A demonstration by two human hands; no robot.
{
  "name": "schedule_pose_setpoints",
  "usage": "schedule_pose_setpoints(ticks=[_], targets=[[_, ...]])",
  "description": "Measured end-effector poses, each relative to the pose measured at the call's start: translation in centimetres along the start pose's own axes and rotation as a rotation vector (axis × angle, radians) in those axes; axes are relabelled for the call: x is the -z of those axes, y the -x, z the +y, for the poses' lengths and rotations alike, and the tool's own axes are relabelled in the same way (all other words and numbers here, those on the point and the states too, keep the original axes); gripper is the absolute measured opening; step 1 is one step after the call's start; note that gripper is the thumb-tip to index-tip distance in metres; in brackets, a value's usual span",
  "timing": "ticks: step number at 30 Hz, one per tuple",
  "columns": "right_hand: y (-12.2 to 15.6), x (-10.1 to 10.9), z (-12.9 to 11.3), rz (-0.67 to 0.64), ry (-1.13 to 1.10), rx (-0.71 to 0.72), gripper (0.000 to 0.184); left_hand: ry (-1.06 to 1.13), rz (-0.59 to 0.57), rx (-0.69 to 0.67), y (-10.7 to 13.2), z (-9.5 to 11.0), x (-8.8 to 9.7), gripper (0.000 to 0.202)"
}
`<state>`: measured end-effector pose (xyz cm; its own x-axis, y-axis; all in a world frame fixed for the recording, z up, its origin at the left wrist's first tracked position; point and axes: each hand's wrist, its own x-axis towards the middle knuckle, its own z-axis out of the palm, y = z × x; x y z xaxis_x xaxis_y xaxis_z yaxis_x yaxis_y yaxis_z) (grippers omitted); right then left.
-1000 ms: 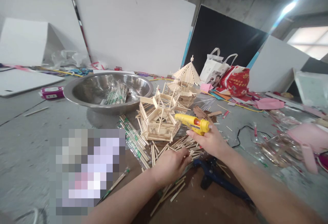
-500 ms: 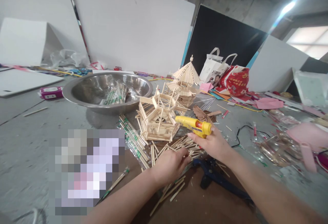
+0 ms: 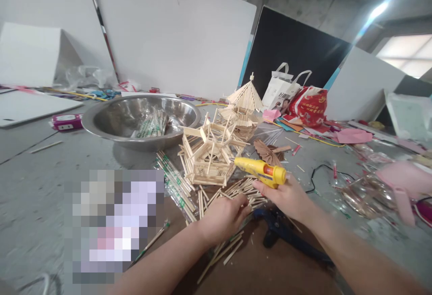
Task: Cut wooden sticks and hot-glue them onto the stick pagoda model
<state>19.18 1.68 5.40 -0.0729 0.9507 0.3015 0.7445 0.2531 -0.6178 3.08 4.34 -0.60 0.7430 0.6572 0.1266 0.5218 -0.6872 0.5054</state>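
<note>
A yellow hot glue gun (image 3: 261, 171) is gripped in my right hand (image 3: 292, 198), its nozzle pointing left at the near right side of a wooden stick model (image 3: 211, 155). This model is an open, many-sided frame of thin sticks with bars jutting from its top. My left hand (image 3: 224, 218) is closed over a pile of loose wooden sticks (image 3: 232, 191) in front of the model; its curled fingers hide what they hold, if anything. Behind stands a stick pagoda (image 3: 245, 101) with a pointed roof. Plastic-wrapped chopsticks (image 3: 175, 182) lie left of the model.
A steel basin (image 3: 141, 139) holding more wrapped sticks stands at the back left. A dark blue tool (image 3: 286, 236) lies below my right hand. A brown paper fan (image 3: 268, 151), a red bag (image 3: 308, 106) and pink scraps are on the right. A blurred patch covers the left foreground.
My right hand has shifted slightly right and down with the glue gun, drawing the nozzle a little lower. My left hand has hardly moved.
</note>
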Motion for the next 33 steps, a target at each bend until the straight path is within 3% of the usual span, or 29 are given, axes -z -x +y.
schedule_pose_setpoints(ticks=[9,16,24,29,33], targets=[[0.6,0.2,0.1,-0.059,-0.020,-0.072,0.017,0.012,-0.005,-0.002,0.0,-0.2,-0.1,0.029],[0.9,0.6,-0.4,-0.070,-0.046,-0.039,0.017,0.032,0.003,0.000,0.0,0.0,0.1,0.029],[0.9,0.0,0.7,-0.061,-0.002,-0.048,0.018,0.002,0.019,-0.019,0.0,-0.2,0.0,0.030],[0.6,1.4,1.6,0.023,-0.004,-0.234,0.027,0.139,0.073,-0.075,0.1,0.0,0.5,0.026],[-1.2,3.4,5.5,0.198,-0.077,-0.433,0.037,0.377,0.200,-0.030,-0.2,0.2,0.9,0.024]])
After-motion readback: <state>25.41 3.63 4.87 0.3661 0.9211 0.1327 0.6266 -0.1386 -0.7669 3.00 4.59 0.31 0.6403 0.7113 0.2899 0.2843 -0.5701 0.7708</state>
